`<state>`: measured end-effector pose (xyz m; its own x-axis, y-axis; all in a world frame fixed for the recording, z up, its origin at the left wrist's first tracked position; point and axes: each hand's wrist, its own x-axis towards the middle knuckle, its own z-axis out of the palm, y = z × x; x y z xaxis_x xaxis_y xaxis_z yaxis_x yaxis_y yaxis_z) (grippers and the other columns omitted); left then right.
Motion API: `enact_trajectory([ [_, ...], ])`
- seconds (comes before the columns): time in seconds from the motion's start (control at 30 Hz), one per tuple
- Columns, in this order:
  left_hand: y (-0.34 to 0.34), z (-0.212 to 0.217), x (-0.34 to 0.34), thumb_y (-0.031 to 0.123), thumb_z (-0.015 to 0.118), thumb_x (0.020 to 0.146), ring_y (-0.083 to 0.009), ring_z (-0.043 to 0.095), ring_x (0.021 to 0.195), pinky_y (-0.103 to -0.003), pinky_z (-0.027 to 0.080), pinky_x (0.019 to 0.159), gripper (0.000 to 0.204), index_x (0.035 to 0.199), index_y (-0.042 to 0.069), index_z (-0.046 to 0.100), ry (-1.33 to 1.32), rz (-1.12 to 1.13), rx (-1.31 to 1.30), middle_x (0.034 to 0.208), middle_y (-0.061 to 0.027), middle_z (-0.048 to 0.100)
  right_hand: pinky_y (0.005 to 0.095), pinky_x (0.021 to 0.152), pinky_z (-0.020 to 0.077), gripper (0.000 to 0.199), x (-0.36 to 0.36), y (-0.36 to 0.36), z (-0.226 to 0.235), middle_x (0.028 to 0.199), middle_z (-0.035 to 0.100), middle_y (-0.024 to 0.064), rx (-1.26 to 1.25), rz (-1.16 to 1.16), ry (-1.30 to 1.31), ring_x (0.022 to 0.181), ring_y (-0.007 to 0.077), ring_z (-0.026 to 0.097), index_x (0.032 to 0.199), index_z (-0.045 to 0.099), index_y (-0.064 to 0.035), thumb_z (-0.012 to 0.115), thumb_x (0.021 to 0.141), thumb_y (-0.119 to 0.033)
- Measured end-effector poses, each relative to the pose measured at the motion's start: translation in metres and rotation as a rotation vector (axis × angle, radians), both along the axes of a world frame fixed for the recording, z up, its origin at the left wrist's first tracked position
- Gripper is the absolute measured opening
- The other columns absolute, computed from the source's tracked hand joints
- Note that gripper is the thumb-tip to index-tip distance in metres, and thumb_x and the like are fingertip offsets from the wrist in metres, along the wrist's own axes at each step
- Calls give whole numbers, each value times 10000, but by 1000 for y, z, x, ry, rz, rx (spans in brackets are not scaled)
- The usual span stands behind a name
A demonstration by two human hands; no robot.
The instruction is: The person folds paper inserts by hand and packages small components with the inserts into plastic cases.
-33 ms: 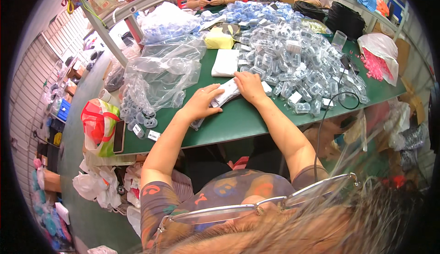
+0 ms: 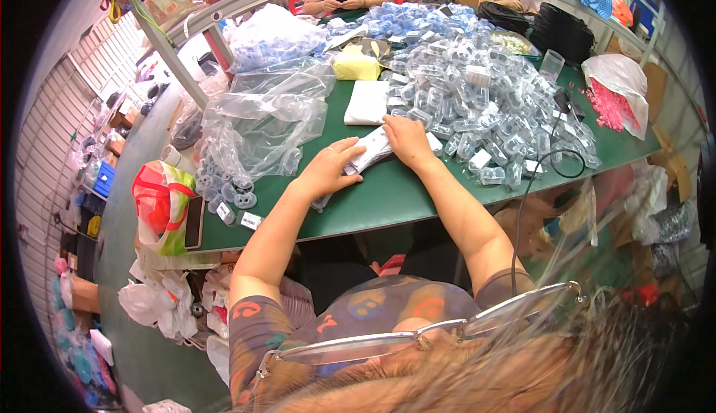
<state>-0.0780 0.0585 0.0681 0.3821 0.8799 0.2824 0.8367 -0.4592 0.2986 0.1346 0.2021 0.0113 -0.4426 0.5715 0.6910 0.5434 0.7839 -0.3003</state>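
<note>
Head view: left hand (image 2: 328,168) and right hand (image 2: 406,139) both grasp a white packet (image 2: 369,152) near the table's (image 2: 388,197) front edge; best kept flat, pinched at each end.

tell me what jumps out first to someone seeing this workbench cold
The big heap of clear plastic blister packs fills the far right half of the green table. In front of it, the left hand and right hand both rest on a small white packet at the table's middle. On the left, crumpled clear bags spill toward the edge, and a red and green bag hangs below the table's left end.
</note>
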Motion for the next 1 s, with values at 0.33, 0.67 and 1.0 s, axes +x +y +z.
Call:
enact_trajectory([
  [0.33, -6, -2, 16, 364, 816, 833, -399, 556, 1314, -448, 460, 1089, 536, 1258, 88, 641, -31, 96, 39, 1498, -209, 521, 483, 851, 447, 325, 6, -11, 6, 992, 702, 95, -111, -86, -16, 993, 316, 654, 1046, 738, -95, 675, 935, -394],
  [0.67, 5, -6, 26, 338, 785, 865, -399, 606, 1231, -467, 480, 1027, 389, 1091, 47, 658, -69, 167, 82, 1440, -205, 573, 458, 867, 443, 309, 11, -14, 10, 1061, 669, 76, -39, 10, 56, 1027, 296, 631, 1086, 746, -130, 749, 877, -358],
  [1.0, 9, -9, 27, 321, 791, 856, -388, 617, 1208, -470, 464, 1026, 393, 1072, 28, 642, -77, 160, 119, 1415, -205, 592, 453, 899, 448, 281, 11, -10, 4, 1077, 674, 65, -43, -102, 54, 1084, 276, 615, 1080, 753, -120, 731, 893, -329],
])
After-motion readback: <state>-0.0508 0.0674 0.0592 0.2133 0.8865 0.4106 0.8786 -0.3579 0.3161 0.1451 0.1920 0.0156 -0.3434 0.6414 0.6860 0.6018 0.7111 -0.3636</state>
